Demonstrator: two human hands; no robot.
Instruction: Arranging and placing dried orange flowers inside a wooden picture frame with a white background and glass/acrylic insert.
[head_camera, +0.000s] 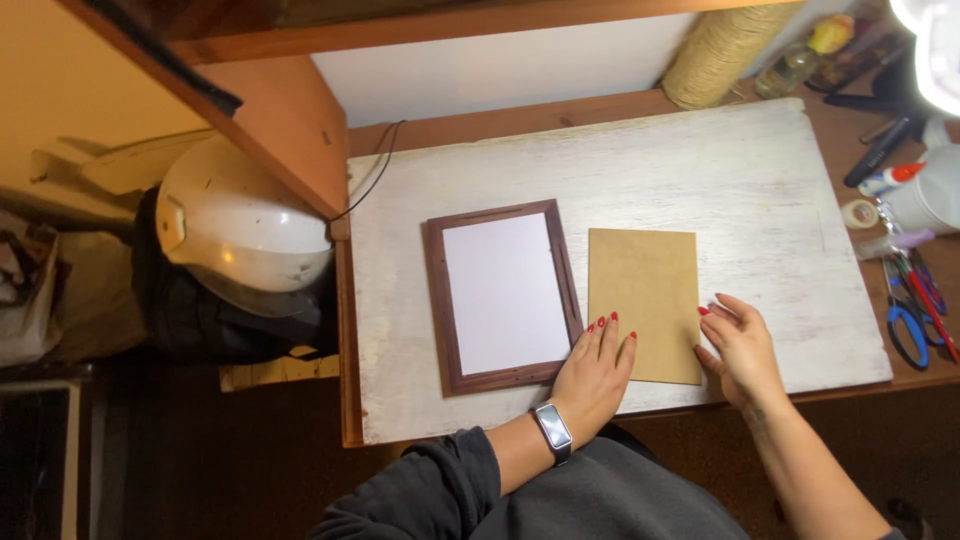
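A dark brown picture frame (500, 292) with a white insert lies flat on the white worn board (760, 190). Right beside it lies a tan backing board (645, 290). My left hand (596, 372) rests flat at the near corner where frame and backing board meet, fingers together, holding nothing. My right hand (740, 345) touches the backing board's right edge with fingers spread; a watch sits on my left wrist.
A white helmet (240, 225) sits to the left below a wooden shelf (285, 110). A twine spool (722, 50) stands at the back. Blue scissors (905, 325), pens, a glue bottle (888, 180) and a tape roll (858, 212) crowd the right edge.
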